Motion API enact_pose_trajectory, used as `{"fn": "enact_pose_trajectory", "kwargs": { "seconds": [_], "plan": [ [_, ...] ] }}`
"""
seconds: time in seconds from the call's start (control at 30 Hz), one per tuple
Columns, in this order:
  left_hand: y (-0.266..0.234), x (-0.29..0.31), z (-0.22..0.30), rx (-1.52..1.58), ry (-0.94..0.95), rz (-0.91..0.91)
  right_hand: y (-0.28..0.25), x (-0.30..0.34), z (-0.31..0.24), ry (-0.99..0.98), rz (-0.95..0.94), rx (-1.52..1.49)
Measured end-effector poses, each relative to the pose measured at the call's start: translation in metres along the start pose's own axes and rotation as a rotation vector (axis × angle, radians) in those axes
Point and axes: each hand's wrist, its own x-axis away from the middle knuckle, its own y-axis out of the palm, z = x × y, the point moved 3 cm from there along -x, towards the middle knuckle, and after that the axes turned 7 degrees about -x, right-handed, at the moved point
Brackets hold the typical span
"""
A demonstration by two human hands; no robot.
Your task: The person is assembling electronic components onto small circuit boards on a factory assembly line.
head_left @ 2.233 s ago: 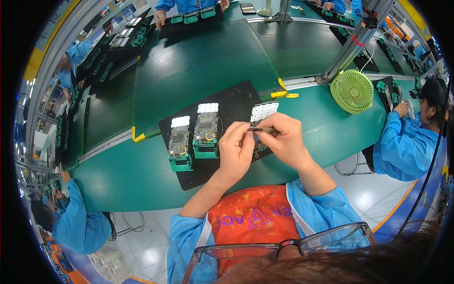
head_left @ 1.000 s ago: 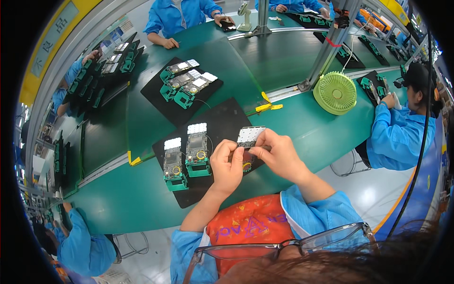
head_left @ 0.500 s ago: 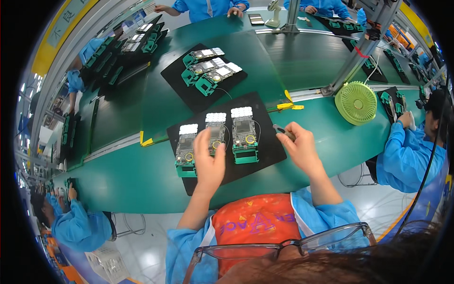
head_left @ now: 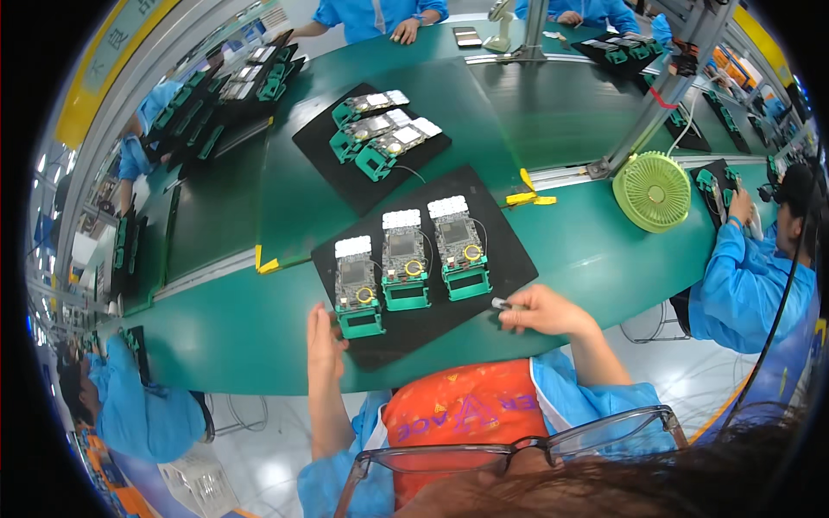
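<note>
A black mat (head_left: 509,242) lies on the green bench in front of me. On it stand three circuit boards in green holders: the left board (head_left: 357,285), the middle board (head_left: 404,259) and the right board (head_left: 459,246). My left hand (head_left: 325,344) rests flat at the mat's near left edge, fingers apart, holding nothing. My right hand (head_left: 540,311) sits at the mat's near right corner, pinching a small silver tool (head_left: 501,303).
A second black mat (head_left: 324,142) with three more boards lies farther back on the belt. A green fan (head_left: 653,190) stands right of a metal post. Yellow tape marks (head_left: 527,195) edge the belt. Other workers in blue sit at left, right and far side.
The third board, held in both hands earlier, now stands on the mat beside the other two. My hands have drawn back toward the mat's near edge, and the far mat has come closer.
</note>
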Motion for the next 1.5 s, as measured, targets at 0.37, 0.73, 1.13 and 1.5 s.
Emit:
{"fn": "enact_pose_trajectory", "kwargs": {
  "seconds": [0.37,0.73,1.13,1.5],
  "plan": [
    [0.058,0.003,-0.009,0.632,-0.275,-0.719,0.079,0.011,0.007,-0.134,-0.046,-0.359],
    [0.068,0.022,-0.022,0.436,-0.124,-0.966,0.083,0.006,0.008,-0.293,0.770,-0.592],
    [-0.019,0.023,-0.087,0.303,0.031,-1.063,0.087,-0.070,0.022,-0.591,1.198,-0.565],
    [-0.017,0.023,-0.094,0.189,0.030,-1.001,0.056,-0.111,0.015,-0.700,1.308,-0.676]
  ]
}}
